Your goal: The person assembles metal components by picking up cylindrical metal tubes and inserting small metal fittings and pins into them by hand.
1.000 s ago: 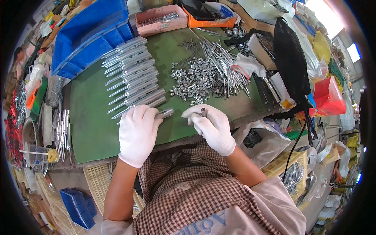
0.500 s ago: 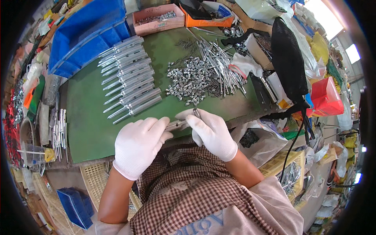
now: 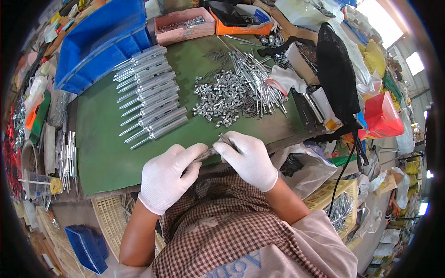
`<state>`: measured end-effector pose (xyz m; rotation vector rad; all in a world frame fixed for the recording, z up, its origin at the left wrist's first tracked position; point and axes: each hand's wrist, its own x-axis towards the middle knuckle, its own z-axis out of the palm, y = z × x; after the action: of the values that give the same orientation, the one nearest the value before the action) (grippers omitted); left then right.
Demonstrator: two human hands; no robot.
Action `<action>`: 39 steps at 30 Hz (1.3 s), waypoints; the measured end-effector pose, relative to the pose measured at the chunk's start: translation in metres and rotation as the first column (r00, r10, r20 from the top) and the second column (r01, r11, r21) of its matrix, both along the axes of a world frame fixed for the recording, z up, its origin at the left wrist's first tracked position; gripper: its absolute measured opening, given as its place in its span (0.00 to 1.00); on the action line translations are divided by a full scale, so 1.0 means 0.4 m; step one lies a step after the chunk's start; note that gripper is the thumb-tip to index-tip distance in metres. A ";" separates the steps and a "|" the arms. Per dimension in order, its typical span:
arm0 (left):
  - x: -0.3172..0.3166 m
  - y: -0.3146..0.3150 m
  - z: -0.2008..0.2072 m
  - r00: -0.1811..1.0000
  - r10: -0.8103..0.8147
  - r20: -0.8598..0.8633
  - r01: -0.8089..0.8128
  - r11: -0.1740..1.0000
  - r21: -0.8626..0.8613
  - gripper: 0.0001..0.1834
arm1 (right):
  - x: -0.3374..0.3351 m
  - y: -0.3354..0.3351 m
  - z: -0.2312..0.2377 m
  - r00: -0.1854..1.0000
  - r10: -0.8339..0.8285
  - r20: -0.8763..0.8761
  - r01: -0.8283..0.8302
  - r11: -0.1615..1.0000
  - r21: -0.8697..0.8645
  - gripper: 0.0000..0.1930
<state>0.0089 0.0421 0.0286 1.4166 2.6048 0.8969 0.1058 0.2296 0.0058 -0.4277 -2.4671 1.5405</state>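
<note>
Both hands wear white knitted gloves and meet at the table's near edge. My left hand (image 3: pixel 168 178) is closed around a slim metal tube (image 3: pixel 204 156). My right hand (image 3: pixel 249 160) pinches the other end, where a short metal piece sticks up between thumb and forefinger; its kind is partly hidden. Beyond the left hand lies a row of silver metal tubes with thin pointed rods (image 3: pixel 153 97), side by side. Further right sit a heap of small shiny metal fittings (image 3: pixel 220 97) and a pile of long thin metal rods (image 3: pixel 259 81).
A green work surface (image 3: pixel 102 157) spans the table. At the back stand a blue bin (image 3: pixel 99 46), a pink box (image 3: pixel 185 28) and an orange box (image 3: pixel 241 28). A black mesh object (image 3: pixel 338 74) and a white cloth (image 3: pixel 287 79) are on the right. Yellow crates (image 3: pixel 111 217) stand below.
My hands have drawn closer together around the tube. The right-hand piece that stood upright is now lower and tilted. The whole view has shifted slightly.
</note>
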 end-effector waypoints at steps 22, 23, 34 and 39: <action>0.035 0.042 -0.007 0.983 0.052 -0.178 -0.097 0.962 -0.254 0.09 | -0.112 0.121 0.019 1.000 -0.023 -0.017 0.028 0.635 0.772 0.05; 0.035 0.041 -0.008 0.983 0.053 -0.176 -0.098 0.961 -0.258 0.09 | -0.103 0.115 0.018 0.999 -0.001 -0.047 0.033 0.717 0.696 0.05; 0.030 0.041 -0.009 0.989 0.054 -0.135 -0.085 0.968 -0.238 0.12 | -0.015 0.025 -0.022 0.957 0.215 -0.197 -0.105 0.884 0.456 0.07; 0.033 0.035 -0.004 0.990 0.052 -0.128 -0.083 0.966 -0.243 0.12 | -0.001 0.010 -0.018 0.947 0.189 -0.261 -0.027 0.854 0.520 0.08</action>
<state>0.0222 0.0562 0.0271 1.3620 2.7488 0.4801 0.1052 0.2338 -0.0014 0.0447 -2.5395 0.8311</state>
